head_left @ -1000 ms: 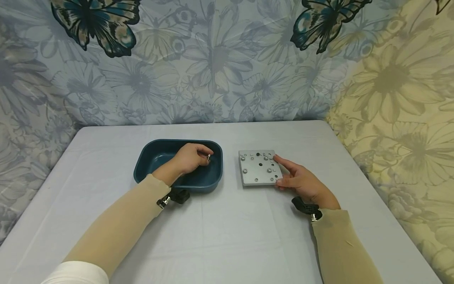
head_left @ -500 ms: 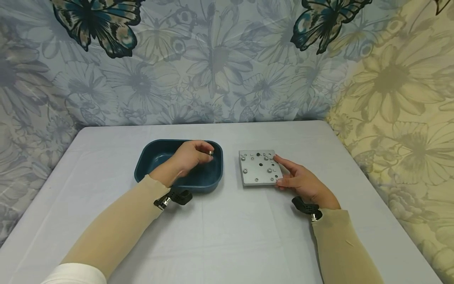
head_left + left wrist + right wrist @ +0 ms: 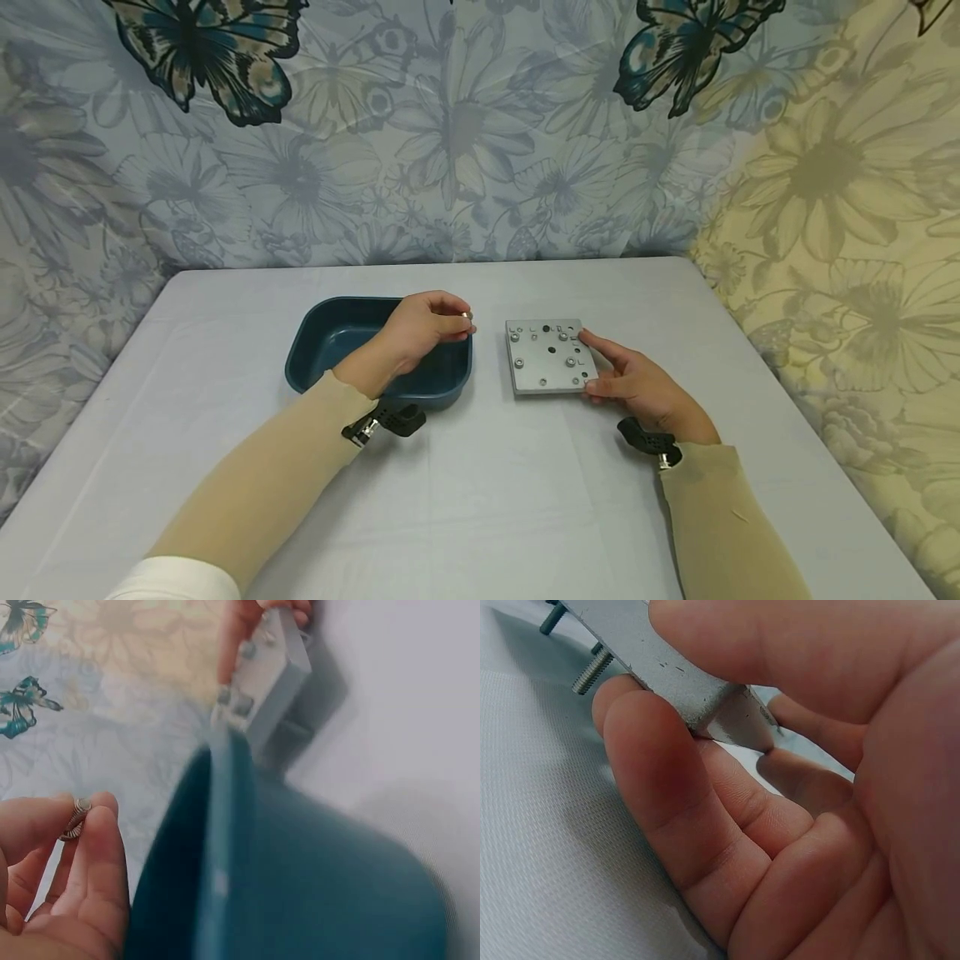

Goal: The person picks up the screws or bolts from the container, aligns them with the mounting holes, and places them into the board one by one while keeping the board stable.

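Note:
My left hand [image 3: 416, 333] is over the right rim of the dark teal tub [image 3: 446, 390]. Between its thumb and fingertips it pinches a small metal screw [image 3: 76, 820], whose ridged thread shows in the left wrist view. To the right, my right hand [image 3: 643, 387] grips the right edge of a square silver metal plate [image 3: 534, 367], thumb at the near corner and index finger along the far part of that edge. Several screws and holes dot the plate's top. Threaded shanks [image 3: 592, 673] stick out below it in the right wrist view.
The tub and plate are on a table with a white cloth [image 3: 465, 500], a narrow gap between them. A floral, butterfly-patterned backdrop [image 3: 465, 142] rises behind the table. The tub's right inside is partly hidden by my left hand.
My left hand has lifted the screw from inside the tub and carried it right, over the tub's right rim. My right hand and the plate have stayed in place.

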`<state>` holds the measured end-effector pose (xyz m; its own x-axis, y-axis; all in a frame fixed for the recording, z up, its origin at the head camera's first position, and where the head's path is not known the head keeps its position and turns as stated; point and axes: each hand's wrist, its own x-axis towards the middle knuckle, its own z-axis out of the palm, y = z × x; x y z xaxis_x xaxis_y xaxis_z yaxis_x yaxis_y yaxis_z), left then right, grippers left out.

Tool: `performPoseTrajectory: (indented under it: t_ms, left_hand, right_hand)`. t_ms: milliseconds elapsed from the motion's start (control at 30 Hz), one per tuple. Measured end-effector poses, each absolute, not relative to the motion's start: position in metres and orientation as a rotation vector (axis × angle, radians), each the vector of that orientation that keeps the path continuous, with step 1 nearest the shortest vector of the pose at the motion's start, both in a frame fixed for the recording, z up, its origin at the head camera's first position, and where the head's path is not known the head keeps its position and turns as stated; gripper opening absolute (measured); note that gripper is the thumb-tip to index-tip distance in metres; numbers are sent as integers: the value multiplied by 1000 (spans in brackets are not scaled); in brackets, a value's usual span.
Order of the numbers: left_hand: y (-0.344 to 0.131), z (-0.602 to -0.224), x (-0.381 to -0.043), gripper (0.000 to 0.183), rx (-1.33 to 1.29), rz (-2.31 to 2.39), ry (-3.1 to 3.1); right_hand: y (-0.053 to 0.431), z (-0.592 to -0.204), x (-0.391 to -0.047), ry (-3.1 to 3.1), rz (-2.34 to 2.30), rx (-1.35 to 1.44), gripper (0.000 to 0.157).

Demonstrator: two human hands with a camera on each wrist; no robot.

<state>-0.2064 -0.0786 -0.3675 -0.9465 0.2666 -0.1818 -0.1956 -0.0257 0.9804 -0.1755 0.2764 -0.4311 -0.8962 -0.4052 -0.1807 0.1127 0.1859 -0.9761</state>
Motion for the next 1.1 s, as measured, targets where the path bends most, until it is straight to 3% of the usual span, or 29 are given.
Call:
performPoseTrajectory:
  t_ms: [467,800,1100]
  left_hand:
    - [-37,-363,-208,15,135,2047,1945]
    - [-3,-369,-206,20,355,1691,2253]
    - [22,-379,-209,16,367,1476,2489]
  right_hand:
    - [277,-432,-176,2072,-1760,-297,93]
    - [278,-433,-178,2091,-1726,-297,93]
    - [280,-434,-178,2061,-1739,-344,89]
